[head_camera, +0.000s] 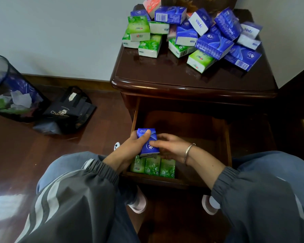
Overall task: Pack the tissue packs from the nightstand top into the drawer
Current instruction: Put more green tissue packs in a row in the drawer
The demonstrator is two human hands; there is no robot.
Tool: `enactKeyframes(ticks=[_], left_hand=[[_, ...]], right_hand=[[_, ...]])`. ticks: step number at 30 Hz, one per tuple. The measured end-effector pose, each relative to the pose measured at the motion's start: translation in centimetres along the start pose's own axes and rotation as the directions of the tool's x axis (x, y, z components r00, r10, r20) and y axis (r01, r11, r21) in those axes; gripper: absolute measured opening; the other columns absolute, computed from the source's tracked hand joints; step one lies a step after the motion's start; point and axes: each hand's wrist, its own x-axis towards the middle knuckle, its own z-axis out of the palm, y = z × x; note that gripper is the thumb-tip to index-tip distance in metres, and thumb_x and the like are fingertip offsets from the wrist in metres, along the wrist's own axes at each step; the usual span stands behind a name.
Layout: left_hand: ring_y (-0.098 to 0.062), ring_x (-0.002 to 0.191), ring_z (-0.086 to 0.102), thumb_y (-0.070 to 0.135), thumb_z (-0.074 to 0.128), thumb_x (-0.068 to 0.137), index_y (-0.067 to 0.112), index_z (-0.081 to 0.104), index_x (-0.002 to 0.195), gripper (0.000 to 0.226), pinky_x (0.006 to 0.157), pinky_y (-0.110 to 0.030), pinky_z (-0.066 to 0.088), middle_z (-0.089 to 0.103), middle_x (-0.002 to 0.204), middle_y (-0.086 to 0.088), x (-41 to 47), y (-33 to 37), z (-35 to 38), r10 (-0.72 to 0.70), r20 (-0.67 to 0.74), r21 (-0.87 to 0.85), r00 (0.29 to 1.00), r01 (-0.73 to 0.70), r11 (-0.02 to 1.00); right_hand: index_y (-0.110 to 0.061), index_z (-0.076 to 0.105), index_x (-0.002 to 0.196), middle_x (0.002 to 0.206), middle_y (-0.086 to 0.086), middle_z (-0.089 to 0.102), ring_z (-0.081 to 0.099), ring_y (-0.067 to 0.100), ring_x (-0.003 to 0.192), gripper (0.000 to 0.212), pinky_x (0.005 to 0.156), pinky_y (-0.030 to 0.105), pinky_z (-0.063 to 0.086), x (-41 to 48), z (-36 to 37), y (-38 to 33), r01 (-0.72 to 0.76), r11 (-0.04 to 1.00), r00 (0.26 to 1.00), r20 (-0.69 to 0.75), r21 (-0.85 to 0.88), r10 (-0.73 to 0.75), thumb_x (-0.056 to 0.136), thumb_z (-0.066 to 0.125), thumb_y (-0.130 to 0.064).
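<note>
A heap of several blue and green tissue packs (197, 34) lies on the dark wooden nightstand top (165, 74). Below it the drawer (225, 137) stands pulled out. Three green packs (153, 166) stand in a row along the drawer's front left. Just above them my left hand (130, 149) grips a blue tissue pack (148, 146), thumb across its top. My right hand (172, 146), with a bracelet on the wrist, holds the same pack from the right side with curled fingers.
A mesh waste bin (9, 92) with paper scraps stands at the left on the wooden floor. A black bag (68, 109) lies beside it. My knees and pink slippers (139, 204) flank the drawer. The drawer's right and back parts show bare wood.
</note>
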Motion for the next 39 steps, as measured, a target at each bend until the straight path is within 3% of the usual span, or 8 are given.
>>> enactKeyframes(ticks=[7, 14, 22, 25, 30, 32, 34, 39], left_hand=[[-0.035, 0.128, 0.043, 0.046, 0.043, 0.093, 0.01, 0.043, 0.14, 0.059, 0.108, -0.047, 0.037, 0.04, 0.143, -0.016, 2.1, -0.9, -2.2, 0.048, -0.521, 0.317, 0.852, 0.141, 0.938], [-0.03, 0.092, 0.059, 0.009, 0.043, 0.091, -0.001, 0.04, 0.131, 0.042, 0.093, -0.046, 0.051, 0.053, 0.098, -0.01, 2.7, -3.2, -0.2, -0.124, -0.4, 0.17, 0.908, 0.207, 0.964], [-0.027, 0.103, 0.052, -0.005, 0.04, 0.085, 0.007, 0.023, 0.147, 0.065, 0.093, -0.046, 0.051, 0.043, 0.138, -0.019, 2.9, -3.7, -0.6, -0.129, -0.37, 0.264, 0.92, 0.237, 0.935], [-0.032, 0.1, 0.055, -0.006, 0.039, 0.084, 0.006, 0.033, 0.138, 0.056, 0.09, -0.046, 0.053, 0.051, 0.114, -0.017, 3.0, -3.6, -0.7, -0.133, -0.372, 0.273, 0.919, 0.245, 0.93], [-0.02, 0.095, 0.042, -0.008, 0.038, 0.086, 0.006, 0.025, 0.146, 0.063, 0.087, -0.038, 0.048, 0.04, 0.142, -0.017, 3.0, -3.3, -0.6, -0.103, -0.37, 0.315, 0.923, 0.229, 0.921], [-0.021, 0.087, 0.047, -0.009, 0.038, 0.084, 0.003, 0.038, 0.135, 0.053, 0.082, -0.038, 0.049, 0.052, 0.122, -0.016, 3.3, -3.5, -0.8, -0.103, -0.377, 0.309, 0.92, 0.23, 0.923], [-0.022, 0.077, 0.05, -0.009, 0.038, 0.081, 0.0, 0.046, 0.122, 0.043, 0.073, -0.035, 0.048, 0.053, 0.092, -0.013, 3.4, -3.6, -1.0, -0.097, -0.387, 0.304, 0.917, 0.226, 0.926], [-0.033, 0.091, 0.062, -0.002, 0.046, 0.083, -0.002, 0.052, 0.114, 0.032, 0.072, -0.038, 0.054, 0.061, 0.103, -0.021, 3.4, -3.5, -0.9, -0.052, -0.42, 0.31, 0.906, 0.197, 0.93]], right_hand=[[-0.011, 0.055, 0.116, 0.101, 0.004, 0.066, 0.061, 0.015, 0.086, 0.042, 0.072, 0.025, 0.049, 2.5, -2.0, 0.9, 0.008, 0.982, 0.948, -0.315, 0.187, 0.052, 0.08, 0.072, -0.024], [-0.003, 0.054, 0.116, 0.104, 0.011, 0.061, 0.056, 0.016, 0.081, 0.044, 0.068, 0.026, 0.045, 7.4, 0.0, 2.8, -0.062, 0.998, 0.874, -0.481, 0.026, 0.067, 0.078, 0.073, -0.015], [-0.004, 0.06, 0.108, 0.114, 0.018, 0.065, 0.064, 0.026, 0.09, 0.025, 0.081, 0.034, 0.05, 9.0, 1.9, 3.3, -0.071, 0.996, 0.911, -0.411, -0.048, 0.045, 0.083, 0.062, -0.007], [-0.004, 0.058, 0.11, 0.116, 0.016, 0.063, 0.059, 0.015, 0.077, 0.023, 0.08, 0.031, 0.046, 8.5, 2.6, 2.7, -0.143, 0.988, 0.959, -0.239, 0.065, 0.155, 0.093, 0.054, -0.019], [-0.009, 0.048, 0.132, 0.14, 0.008, 0.049, 0.046, 0.024, 0.128, 0.05, 0.098, 0.032, 0.035, 7.5, 2.3, 2.0, -0.219, 0.973, 0.969, -0.136, -0.074, 0.208, 0.097, 0.041, -0.044], [-0.008, 0.045, 0.136, 0.143, 0.01, 0.045, 0.042, 0.025, 0.131, 0.056, 0.101, 0.031, 0.032, 6.5, 2.1, 1.3, -0.226, 0.964, 0.963, -0.177, -0.138, 0.201, 0.097, 0.037, -0.048], [-0.006, 0.045, 0.136, 0.14, 0.011, 0.048, 0.044, 0.026, 0.129, 0.053, 0.099, 0.03, 0.035, 5.1, 2.0, 0.4, -0.197, 0.967, 0.957, -0.247, -0.164, 0.153, 0.098, 0.04, -0.042], [-0.01, 0.053, 0.132, 0.127, 0.002, 0.06, 0.055, 0.01, 0.114, 0.042, 0.085, 0.011, 0.038, -1.2, 1.4, -4.3, 0.102, 0.931, 0.971, -0.168, -0.35, -0.17, 0.093, 0.055, -0.025]])
